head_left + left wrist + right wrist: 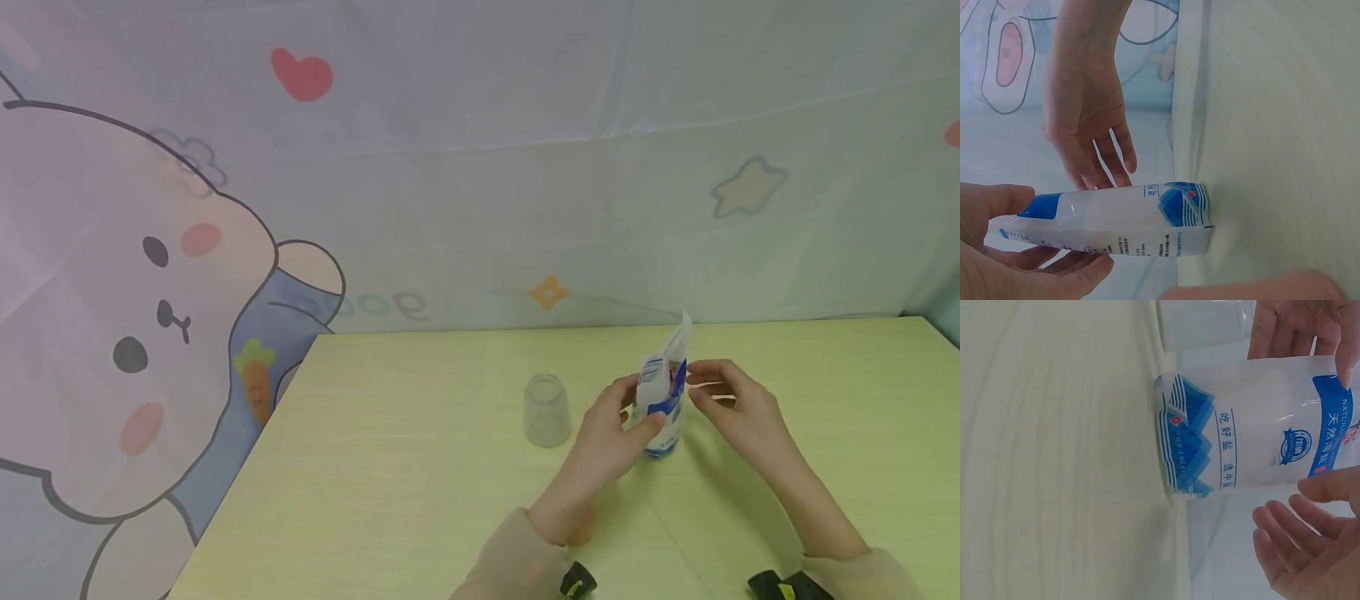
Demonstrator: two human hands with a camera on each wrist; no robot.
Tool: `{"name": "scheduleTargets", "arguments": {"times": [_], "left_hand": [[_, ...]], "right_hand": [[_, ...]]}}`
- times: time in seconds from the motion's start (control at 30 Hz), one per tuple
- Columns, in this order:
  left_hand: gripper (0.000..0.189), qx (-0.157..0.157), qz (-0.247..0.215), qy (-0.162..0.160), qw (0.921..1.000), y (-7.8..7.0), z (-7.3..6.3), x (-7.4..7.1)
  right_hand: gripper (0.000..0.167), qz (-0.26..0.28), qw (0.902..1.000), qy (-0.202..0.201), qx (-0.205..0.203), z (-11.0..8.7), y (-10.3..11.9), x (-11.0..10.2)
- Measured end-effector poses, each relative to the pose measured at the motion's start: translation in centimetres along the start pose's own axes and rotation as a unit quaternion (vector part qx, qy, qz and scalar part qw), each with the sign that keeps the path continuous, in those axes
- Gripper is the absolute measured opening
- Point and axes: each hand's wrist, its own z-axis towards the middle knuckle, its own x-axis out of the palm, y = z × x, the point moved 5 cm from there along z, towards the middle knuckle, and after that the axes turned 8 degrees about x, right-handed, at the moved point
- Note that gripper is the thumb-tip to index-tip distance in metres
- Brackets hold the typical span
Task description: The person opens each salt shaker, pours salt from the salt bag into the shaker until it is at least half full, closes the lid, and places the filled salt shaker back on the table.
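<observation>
A white and blue bag of sea salt (pixel 660 398) stands upright on the table, its top edge rising to a thin flap. My left hand (pixel 611 433) grips the bag from the left, thumb across its front and fingers behind. On the other side, my right hand (pixel 738 408) has loosely bent fingers close to the bag's right edge. Blue mountains and printed characters cover the bag's face (pixel 1254 437) in the right wrist view. There the right thumb (pixel 1329 486) is right at the bag's edge, holding nothing.
A clear cup (pixel 546 410) stands left of the bag, narrower end up. Partly hidden under the left forearm lies a smooth pinkish-orange thing (pixel 583 527), also at the bottom of the left wrist view. A printed cloth (pixel 480 200) hangs behind the pale table (pixel 375 467).
</observation>
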Motion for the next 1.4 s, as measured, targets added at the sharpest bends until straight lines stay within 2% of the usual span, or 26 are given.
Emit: {"name": "scheduleTargets", "arguments": {"times": [0.3,0.47,1.07,1.4], "left_hand": [[0.05,-0.008,-0.001,0.003,1.0,-0.1,-0.4,0.2],[0.05,-0.007,-0.003,-0.003,1.0,-0.1,-0.4,0.3],[0.047,-0.016,0.001,-0.008,0.9998,0.0,-0.5,0.3],[0.043,-0.015,0.005,-0.006,0.9998,0.0,-0.5,0.4]], "right_hand": [[0.038,0.018,0.9938,0.106,0.029,0.5,-1.2,1.5],[0.038,0.044,0.9886,0.14,0.034,0.6,-1.5,2.1],[0.028,0.015,0.9904,0.135,0.029,0.4,-1.8,1.9],[0.022,-0.022,0.992,0.12,0.032,0.4,-2.2,1.3]]}}
